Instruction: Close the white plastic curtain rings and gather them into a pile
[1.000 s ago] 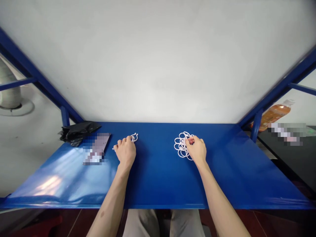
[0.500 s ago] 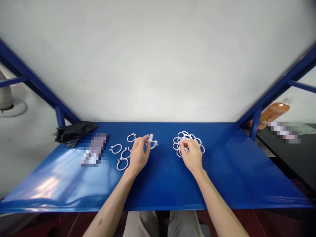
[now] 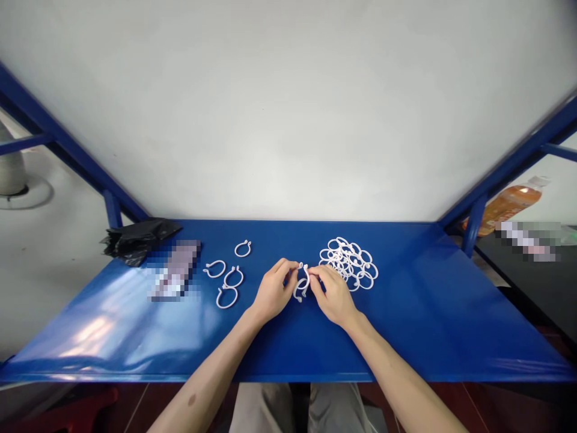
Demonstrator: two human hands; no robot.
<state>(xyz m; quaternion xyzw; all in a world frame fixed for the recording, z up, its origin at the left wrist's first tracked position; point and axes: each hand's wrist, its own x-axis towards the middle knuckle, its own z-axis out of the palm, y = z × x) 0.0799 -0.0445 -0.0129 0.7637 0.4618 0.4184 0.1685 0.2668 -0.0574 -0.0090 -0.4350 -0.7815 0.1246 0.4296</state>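
Note:
Both my hands meet over the middle of the blue table (image 3: pixel 406 325). My left hand (image 3: pixel 273 293) and my right hand (image 3: pixel 332 293) each pinch one end of the same white plastic ring (image 3: pixel 302 282), held upright between the fingertips. Just right of my right hand lies a pile of several white rings (image 3: pixel 349 261), tangled together. To the left of my left hand, several single white rings (image 3: pixel 228 276) lie flat and apart on the table.
A crumpled black plastic bag (image 3: pixel 137 239) sits at the back left corner, with a blurred flat object (image 3: pixel 174 278) beside it. An orange drink bottle (image 3: pixel 509 206) lies beyond the blue frame at right. A white wall backs the table.
My left hand left the separate rings at the left and moved to the centre. My right hand came off the pile with one ring, and both hands now grip it.

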